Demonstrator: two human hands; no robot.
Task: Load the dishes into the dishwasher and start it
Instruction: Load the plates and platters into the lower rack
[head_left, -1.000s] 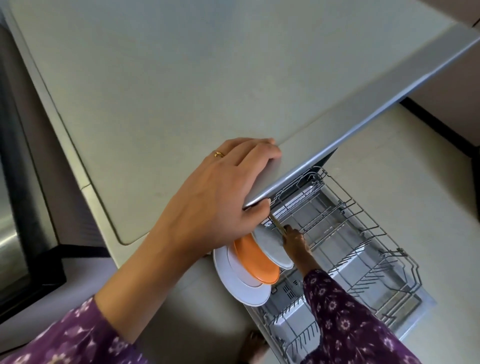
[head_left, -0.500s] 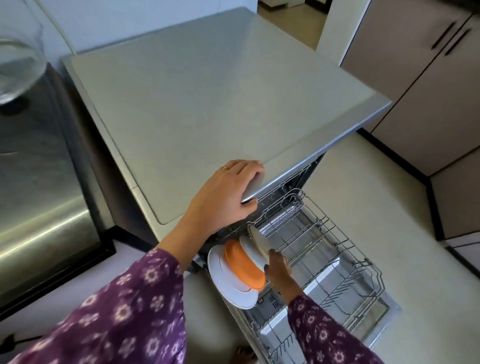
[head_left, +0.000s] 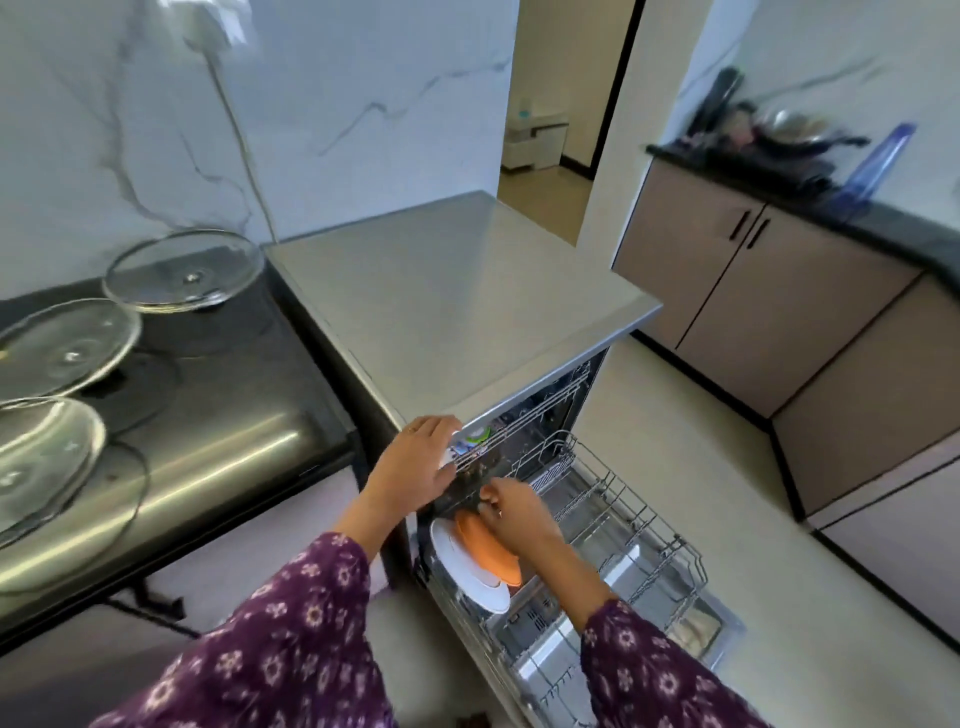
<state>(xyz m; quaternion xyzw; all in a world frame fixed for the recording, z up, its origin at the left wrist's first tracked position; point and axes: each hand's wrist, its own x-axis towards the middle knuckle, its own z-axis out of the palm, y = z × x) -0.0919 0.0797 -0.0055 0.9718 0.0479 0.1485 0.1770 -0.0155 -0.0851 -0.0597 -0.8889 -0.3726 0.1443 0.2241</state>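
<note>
While the lower rack (head_left: 675, 545) is sitting pulled out of the dishwasher (head_left: 457, 312), the person is working at the plate row at its inner left end. The white plate (head_left: 457, 564) and the orange plate (head_left: 491, 551) are standing on edge there, orange in front of white, tilted and looking close to touching. I'm reading the step as seating plates in the tines. Doing it well is meaning one slot per plate, each upright and all facing the same way, with a gap between them so spray is reaching both faces. It's also meaning pushing each plate down until the tines are carrying it before letting go. The right hand (head_left: 514, 512) is sitting at the orange plate's top rim with its fingers curling downward. I can't tell whether it's pinching the rim or only touching it. The left hand (head_left: 418, 465) is resting at the front of the upper rack (head_left: 530, 418), just under the dishwasher's top edge. Its fingers are looking fairly straight, and I can't tell if they're hooking the rail.
</note>
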